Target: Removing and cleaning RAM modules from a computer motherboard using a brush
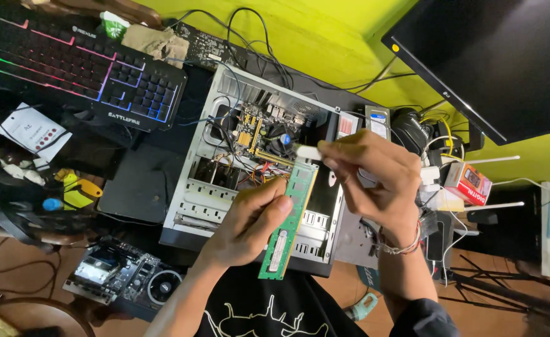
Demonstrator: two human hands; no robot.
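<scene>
My left hand (250, 221) holds a green memory module (289, 218) by its long edges, tilted upright above an open computer case (206, 193). My right hand (374, 181) pinches a small white eraser-like block (308, 151) against the module's top end, where the contacts are. Inside the case, a motherboard (253, 134) with coloured wires and a fan shows behind the module.
A backlit keyboard (81, 68) lies at the upper left, a loose circuit board with a fan (125, 278) at the lower left. A dark monitor (493, 56) leans at the upper right, with cables, adapters and a small red box (468, 183) beneath it. Yellow tools (75, 190) rest left.
</scene>
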